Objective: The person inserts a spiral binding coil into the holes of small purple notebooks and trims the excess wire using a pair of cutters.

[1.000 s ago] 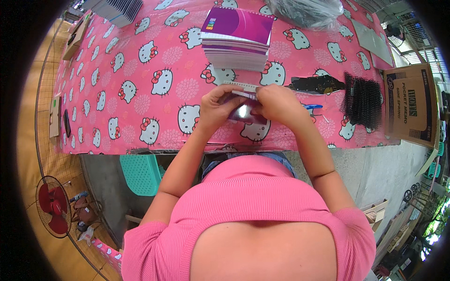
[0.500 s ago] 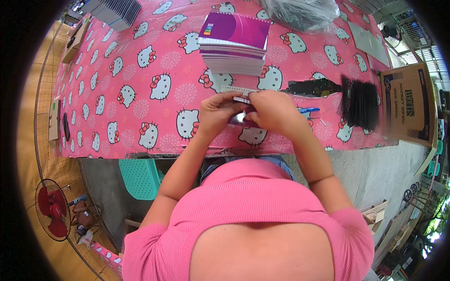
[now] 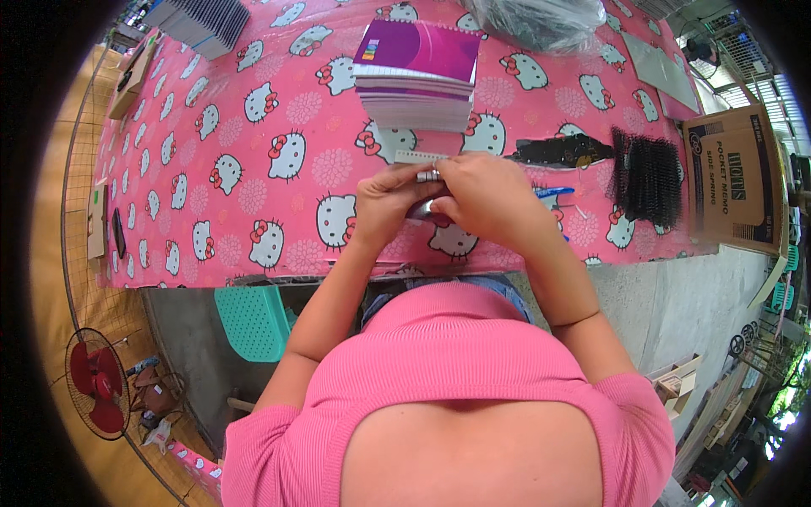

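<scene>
Both my hands are together over the near middle of the table, closed on a small notebook (image 3: pixel 418 156). A strip of its white pages with a row of punched holes shows past my fingers, and a shiny dark purple patch of cover shows between my palms. My left hand (image 3: pixel 385 203) grips its left side with bent fingers. From the right, my right hand (image 3: pixel 490 201) pinches it, fingers curled over the top and thumb beneath. Most of the notebook is hidden by my fingers. Just beyond stands a stack of purple-covered notebooks (image 3: pixel 414 97).
Right of my hands lie a blue pen (image 3: pixel 553 192), a flat black piece (image 3: pixel 557 152) and a pile of black spiral coils (image 3: pixel 646 177). A cardboard box (image 3: pixel 733 182) stands at the right edge. More notebooks (image 3: pixel 203 25) and a plastic bag (image 3: pixel 541 24) are farther back.
My fingers have shifted slightly on the notebook, and less of its purple cover shows between my hands. The table's things look the same.
</scene>
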### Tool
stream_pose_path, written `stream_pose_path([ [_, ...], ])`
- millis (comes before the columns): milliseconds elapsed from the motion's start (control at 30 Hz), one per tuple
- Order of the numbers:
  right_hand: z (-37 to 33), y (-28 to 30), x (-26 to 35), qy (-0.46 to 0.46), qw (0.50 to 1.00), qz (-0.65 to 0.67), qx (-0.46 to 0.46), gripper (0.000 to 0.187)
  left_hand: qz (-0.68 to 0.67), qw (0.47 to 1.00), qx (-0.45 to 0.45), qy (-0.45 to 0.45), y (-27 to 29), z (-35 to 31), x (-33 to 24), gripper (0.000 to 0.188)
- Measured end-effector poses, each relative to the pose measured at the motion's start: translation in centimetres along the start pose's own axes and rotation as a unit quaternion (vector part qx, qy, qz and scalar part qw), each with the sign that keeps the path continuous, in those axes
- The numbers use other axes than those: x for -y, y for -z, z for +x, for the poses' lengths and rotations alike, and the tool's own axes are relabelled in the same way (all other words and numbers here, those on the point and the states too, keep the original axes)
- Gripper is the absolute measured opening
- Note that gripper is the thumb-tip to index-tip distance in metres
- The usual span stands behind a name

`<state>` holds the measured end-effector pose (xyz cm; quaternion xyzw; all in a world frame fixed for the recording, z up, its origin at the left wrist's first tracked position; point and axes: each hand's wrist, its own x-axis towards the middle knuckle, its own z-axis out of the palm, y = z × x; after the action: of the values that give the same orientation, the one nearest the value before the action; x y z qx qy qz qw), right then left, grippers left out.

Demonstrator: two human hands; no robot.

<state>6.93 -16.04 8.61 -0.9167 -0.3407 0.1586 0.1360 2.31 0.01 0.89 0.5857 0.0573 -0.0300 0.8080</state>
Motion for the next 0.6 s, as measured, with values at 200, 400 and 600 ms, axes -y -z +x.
stream_pose_path([
  [200,-1.6,0.3,-0.2,-0.019,0.988,0.073,-0.136,0.027,-0.017,0.999,0.000,0.027,0.3,0.3,0.8,0.025],
  [400,-5.3,-0.7,-3.0,-0.026,0.913,0.124,-0.388,0.020,-0.065,0.997,0.022,0.045,0.6,0.7,1.3,0.027],
  [600,-0.9,-3.0,-1.1,0.031,0.959,0.006,-0.282,0.008,-0.019,0.999,0.026,0.010,-0.2,1.2,1.1,0.026],
])
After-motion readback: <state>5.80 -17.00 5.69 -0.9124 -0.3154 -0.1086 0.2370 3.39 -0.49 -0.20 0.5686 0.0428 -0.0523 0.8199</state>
